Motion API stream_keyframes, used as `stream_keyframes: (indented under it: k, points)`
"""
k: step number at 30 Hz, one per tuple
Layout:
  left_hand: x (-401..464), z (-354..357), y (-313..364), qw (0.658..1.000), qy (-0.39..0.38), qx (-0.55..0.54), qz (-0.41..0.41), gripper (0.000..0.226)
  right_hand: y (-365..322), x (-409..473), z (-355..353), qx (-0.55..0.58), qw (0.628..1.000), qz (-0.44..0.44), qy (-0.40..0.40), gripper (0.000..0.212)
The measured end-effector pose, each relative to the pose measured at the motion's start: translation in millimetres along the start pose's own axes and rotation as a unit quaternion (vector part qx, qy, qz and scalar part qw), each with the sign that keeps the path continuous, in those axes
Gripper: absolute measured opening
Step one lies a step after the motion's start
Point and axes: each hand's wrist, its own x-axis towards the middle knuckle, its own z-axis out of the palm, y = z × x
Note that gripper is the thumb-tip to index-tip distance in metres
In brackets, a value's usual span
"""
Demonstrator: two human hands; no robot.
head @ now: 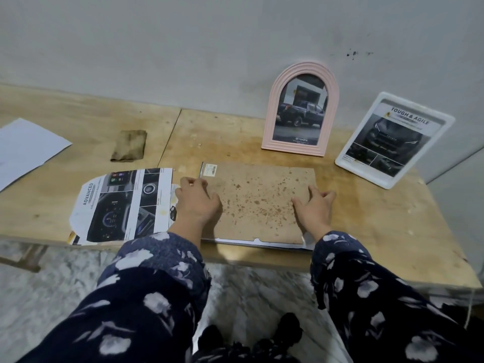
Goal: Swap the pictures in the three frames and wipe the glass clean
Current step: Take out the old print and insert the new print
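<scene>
Both hands down on a brown speckled backing board (259, 203) lying flat near the front edge of the table (366, 218). Left hand (197, 203) at the board's left edge, fingers bent, tips at the edge close to a small white label (210, 170) in the far left corner; cannot tell whether pinching the edge or only pressing on it. Right hand (314, 205) on the board's right part, fingers spread and lightly arched, fingertips pressing the surface, nothing held. A thin white rim showing under the board's near edge. Just left of the board, flat on the table, a loose car picture (123, 203) cut to an arched shape. Behind the board, upright against the wall, a pink arched frame (301, 108) with a truck picture; to its right, leaning back, a white rectangular frame (392, 140) with a car brochure page. Farther left on the table, a dirty folded cloth (129, 145) and a white sheet of paper (26, 148). Dark floral sleeves on both arms.
</scene>
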Motion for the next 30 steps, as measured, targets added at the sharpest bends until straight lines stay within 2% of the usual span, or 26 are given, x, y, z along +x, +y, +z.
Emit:
stream_keyframes:
  k: [14,27,30]
  points:
    - [7,4,12,0.981,-0.069,0.181,-0.010,0.088,-1,2,-5,-0.037,0.999,-0.025,-0.025,0.062]
    - [8,0,21,0.970,-0.082,0.227,-0.021,0.099,-2,1,-6,-0.064,0.997,-0.013,-0.034,0.063]
    - [12,-1,25,0.968,-0.089,0.232,-0.029,0.104,-4,-2,-1,-0.072,0.997,-0.005,-0.016,0.064]
